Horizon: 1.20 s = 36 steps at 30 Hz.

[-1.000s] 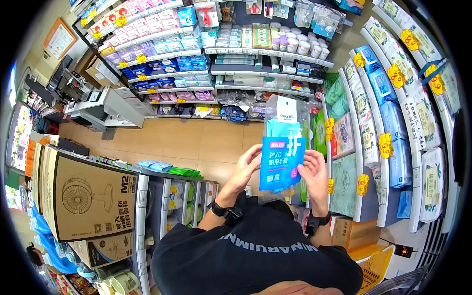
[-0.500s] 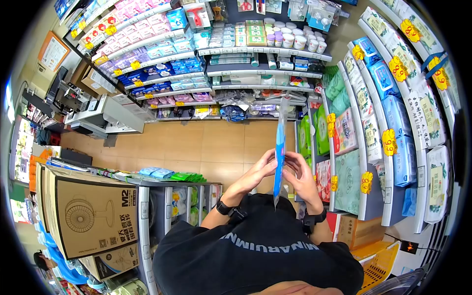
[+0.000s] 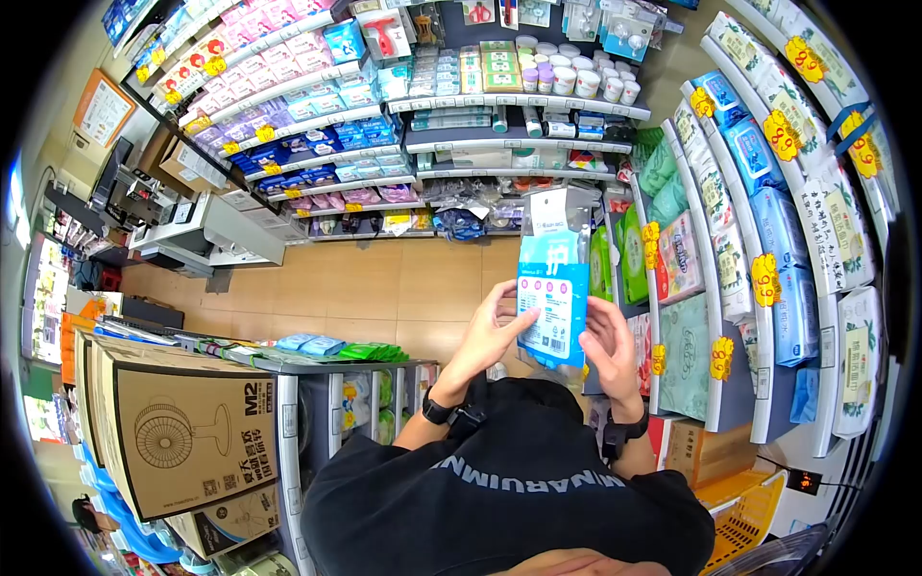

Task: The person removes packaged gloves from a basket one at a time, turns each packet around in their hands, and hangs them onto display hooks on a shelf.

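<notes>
Packet (image 3: 567, 245) sits between left hand (image 3: 485, 336), thumb and fingers pinching one edge, and right hand (image 3: 615, 355), whose grip I can't confirm remotely; this apparently steadies the printed panel (image 3: 552, 309) for viewing.

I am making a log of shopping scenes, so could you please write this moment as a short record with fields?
Item: blue-and-white package, in clear wrap, held up
Side shown: printed face with barcode
Left hand: holds the left edge, thumb on the printed face
Right hand: at the right edge; firmness of hold unclear
At left: carton with fan picture
At right: shelves with yellow price tags
Lower right: yellow basket
</notes>
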Each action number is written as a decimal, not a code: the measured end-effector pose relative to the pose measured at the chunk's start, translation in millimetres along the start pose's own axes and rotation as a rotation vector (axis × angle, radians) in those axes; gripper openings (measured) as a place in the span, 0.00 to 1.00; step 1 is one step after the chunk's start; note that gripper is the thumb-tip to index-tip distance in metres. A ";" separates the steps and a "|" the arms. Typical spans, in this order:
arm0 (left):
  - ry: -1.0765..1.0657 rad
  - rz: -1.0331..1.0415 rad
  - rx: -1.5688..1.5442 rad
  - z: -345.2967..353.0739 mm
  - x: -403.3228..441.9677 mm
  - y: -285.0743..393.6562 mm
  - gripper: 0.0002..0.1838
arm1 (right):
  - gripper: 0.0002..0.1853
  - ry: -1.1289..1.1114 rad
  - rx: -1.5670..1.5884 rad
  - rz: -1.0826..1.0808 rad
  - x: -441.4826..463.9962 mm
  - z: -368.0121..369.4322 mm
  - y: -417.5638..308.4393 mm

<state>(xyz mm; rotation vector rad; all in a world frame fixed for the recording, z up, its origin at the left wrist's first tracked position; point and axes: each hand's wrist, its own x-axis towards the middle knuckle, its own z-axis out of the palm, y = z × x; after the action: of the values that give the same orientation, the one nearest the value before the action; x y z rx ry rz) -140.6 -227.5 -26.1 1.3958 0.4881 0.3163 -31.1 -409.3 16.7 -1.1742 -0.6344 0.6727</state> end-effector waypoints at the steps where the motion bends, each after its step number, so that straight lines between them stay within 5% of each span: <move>1: 0.000 -0.003 0.000 -3.0 0.8 -0.8 0.33 | 0.23 0.001 0.001 0.003 1.1 -2.7 2.1; 4: 0.120 0.090 0.053 -11.3 2.4 -2.2 0.21 | 0.20 0.085 -0.064 0.031 4.2 -12.2 11.9; 12: 0.174 0.054 -0.115 -23.9 1.6 1.4 0.16 | 0.20 0.182 -0.072 0.048 9.8 -25.8 29.8; 36: 0.138 0.061 -0.167 -24.7 -3.4 13.9 0.14 | 0.19 0.236 -0.151 0.070 4.2 -27.2 24.1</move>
<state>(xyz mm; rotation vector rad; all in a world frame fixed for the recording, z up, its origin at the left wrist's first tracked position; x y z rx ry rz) -155.0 -205.8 -14.4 1.2331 0.5205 0.4948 -11.4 -416.7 -13.2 -1.3979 -0.4520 0.5413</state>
